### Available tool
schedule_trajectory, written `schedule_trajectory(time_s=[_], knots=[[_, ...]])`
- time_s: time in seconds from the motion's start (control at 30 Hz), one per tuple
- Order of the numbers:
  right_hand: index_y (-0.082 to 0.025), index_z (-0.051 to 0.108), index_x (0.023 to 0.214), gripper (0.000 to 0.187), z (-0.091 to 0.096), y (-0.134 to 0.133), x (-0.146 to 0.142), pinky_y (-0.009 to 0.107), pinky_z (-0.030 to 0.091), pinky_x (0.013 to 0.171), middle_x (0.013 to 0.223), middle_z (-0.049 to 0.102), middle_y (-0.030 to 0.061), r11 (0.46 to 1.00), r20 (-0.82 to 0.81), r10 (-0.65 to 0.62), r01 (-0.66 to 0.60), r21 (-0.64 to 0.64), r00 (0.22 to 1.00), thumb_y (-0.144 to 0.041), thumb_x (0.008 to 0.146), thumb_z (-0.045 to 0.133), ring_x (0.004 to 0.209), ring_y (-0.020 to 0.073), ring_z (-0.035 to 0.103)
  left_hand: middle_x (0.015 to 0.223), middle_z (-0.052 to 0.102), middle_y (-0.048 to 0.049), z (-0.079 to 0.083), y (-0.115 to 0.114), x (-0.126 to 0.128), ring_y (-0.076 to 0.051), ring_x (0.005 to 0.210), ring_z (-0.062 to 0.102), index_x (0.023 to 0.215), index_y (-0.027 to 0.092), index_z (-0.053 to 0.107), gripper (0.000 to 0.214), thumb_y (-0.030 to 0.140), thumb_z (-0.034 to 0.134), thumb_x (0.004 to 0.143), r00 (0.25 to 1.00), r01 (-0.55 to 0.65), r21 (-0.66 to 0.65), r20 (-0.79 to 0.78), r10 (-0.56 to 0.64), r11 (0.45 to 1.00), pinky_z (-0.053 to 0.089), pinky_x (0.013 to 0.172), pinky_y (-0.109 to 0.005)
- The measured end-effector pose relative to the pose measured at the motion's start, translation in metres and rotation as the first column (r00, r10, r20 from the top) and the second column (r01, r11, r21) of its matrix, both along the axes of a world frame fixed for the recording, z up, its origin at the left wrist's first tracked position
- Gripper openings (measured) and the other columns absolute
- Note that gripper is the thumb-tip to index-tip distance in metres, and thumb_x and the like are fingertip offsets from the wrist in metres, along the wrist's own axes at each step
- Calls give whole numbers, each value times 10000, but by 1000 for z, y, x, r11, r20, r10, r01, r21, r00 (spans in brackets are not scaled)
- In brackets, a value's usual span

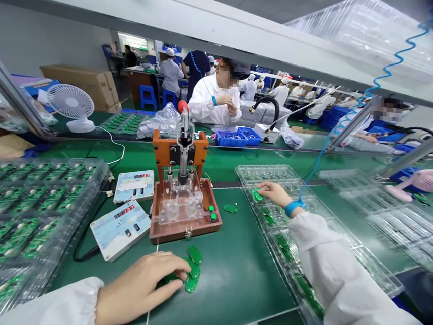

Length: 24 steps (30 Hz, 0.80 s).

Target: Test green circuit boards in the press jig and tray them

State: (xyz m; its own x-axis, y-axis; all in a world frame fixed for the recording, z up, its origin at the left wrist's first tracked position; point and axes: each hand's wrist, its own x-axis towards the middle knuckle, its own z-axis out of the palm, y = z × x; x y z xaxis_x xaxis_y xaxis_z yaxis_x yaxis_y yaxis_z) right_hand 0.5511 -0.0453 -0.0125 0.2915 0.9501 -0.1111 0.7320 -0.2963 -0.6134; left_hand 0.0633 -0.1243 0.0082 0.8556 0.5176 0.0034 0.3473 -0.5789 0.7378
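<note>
Across a green-matted table [238, 265], viewed from the person's head: the left hand [139, 290] lies cupped over a small heap of green circuit boards [192, 270], its fingers curled down onto them. The heap sits on the mat just in front of a test fixture [185, 230]. The right hand [274, 195] reaches into a clear blister tray [265, 171], its fingertips [260, 187] on a board in one of the pockets; whether that board is gripped cannot be told. More boards lie in the tray, and a loose board [229, 208] rests on the mat between fixture and tray. A blue wristband [295, 207] circles the right wrist, and a coiled blue cord [396, 57] rises from it. The fixture has an orange frame, a clear acrylic plate, a lever-topped press and two green buttons. Two digital counter boxes [123, 210] stand just to its left, beside a stacked tray of populated boards [26, 216]. Past the far edge of the table, a co-worker [217, 94] in white works with both hands near blue bins [231, 138]; a small white fan [70, 101] stands to the far left.
</note>
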Motion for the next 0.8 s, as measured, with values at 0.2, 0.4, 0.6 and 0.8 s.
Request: schedule_trajectory(time_s=[0.2, 0.4, 0.6, 0.8], knots=[[-171, 632, 1214, 313, -1, 19, -1, 410, 589, 908, 1220, 657, 82, 995, 139, 52, -64, 79, 989, -383, 984, 630, 1044, 199, 666, 1049, 729, -9, 0, 3, 0, -193, 960, 676, 1114, 271, 655, 180, 295, 495, 1036, 1000, 16, 36, -7, -16, 999, 503, 862, -318], [-147, 642, 1123, 305, 4, 25, -23, 353, 587, 802, 1046, 678, 49, 971, 255, -15, -47, 236, 967, -415, 978, 632, 881, 158, 667, 1060, 730, -8, -1, 10, -4, -190, 967, 681, 1082, 258, 665, 185, 294, 489, 1039, 1000, 14, 108, -21, -12, 994, 507, 873, -317], [-188, 628, 948, 333, 38, -26, -89, 288, 475, 665, 733, 642, 2, 908, 269, 99, -198, 369, 958, -514, 975, 569, 661, 150, 605, 1054, 718, -4, 5, 21, -12, -209, 986, 686, 1020, 232, 673, 119, 194, 569, 977, 974, -116, 161, -174, 144, 980, 507, 868, -337], [-239, 707, 1091, 295, 33, -94, -180, 295, 543, 849, 1050, 770, 27, 530, 229, 811, -842, 101, 538, -443, 1032, 502, 947, 179, 722, 1055, 681, -22, 10, 14, -6, -255, 988, 675, 972, 199, 657, 222, 340, 789, 861, 914, -27, 233, -387, 119, 972, 524, 819, -362]])
